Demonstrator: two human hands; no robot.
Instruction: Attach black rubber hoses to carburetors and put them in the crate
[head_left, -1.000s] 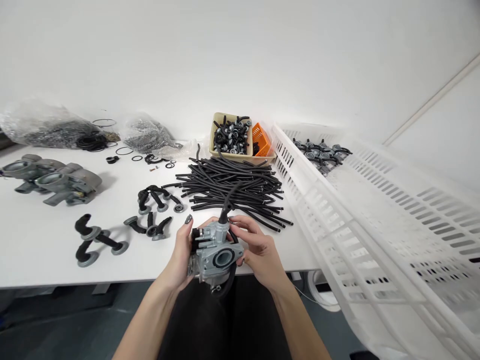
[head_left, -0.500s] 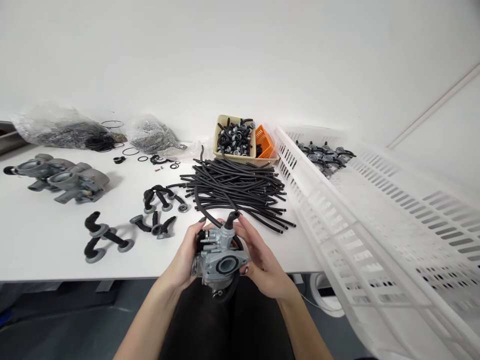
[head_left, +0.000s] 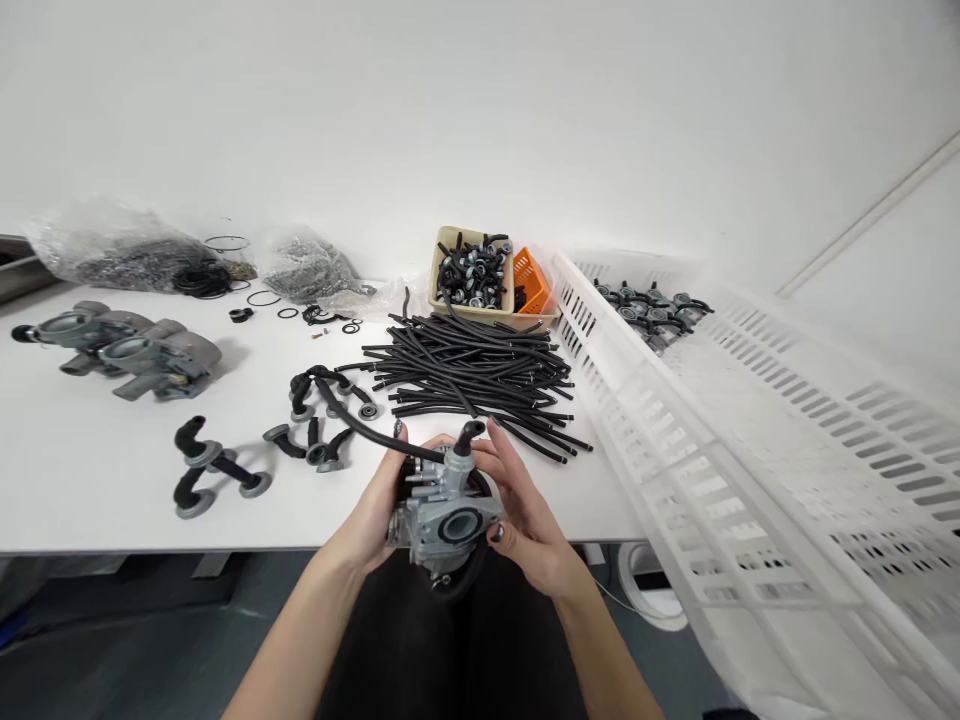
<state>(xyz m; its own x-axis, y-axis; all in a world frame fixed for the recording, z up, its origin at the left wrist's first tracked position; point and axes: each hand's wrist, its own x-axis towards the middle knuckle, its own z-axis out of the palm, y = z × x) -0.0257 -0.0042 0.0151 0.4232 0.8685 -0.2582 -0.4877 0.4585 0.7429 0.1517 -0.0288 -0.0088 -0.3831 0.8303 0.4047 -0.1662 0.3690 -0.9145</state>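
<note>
A grey metal carburetor (head_left: 442,515) is held between both hands above my lap, at the table's front edge. My left hand (head_left: 373,515) grips its left side, with the thumb up near the black hose. My right hand (head_left: 529,525) is wrapped round its right side, fingers behind and thumb on the flange. A black elbow (head_left: 468,437) stands on top of the carburetor. One black hose (head_left: 360,428) runs from behind it, up and to the left over the table. Another black loop hangs below its right side.
Many black hoses (head_left: 480,365) lie piled beyond my hands. Black elbows with grey caps (head_left: 202,455) and two carburetors (head_left: 154,355) are on the left. A cream basket (head_left: 435,285) and orange basket (head_left: 532,280) stand behind, a white crate (head_left: 652,430) at right.
The black hose behind the carburetor has swung to the left and now lies lower, reaching over the elbows. Both hands keep hold of the carburetor, and my right fingers have shifted slightly.
</note>
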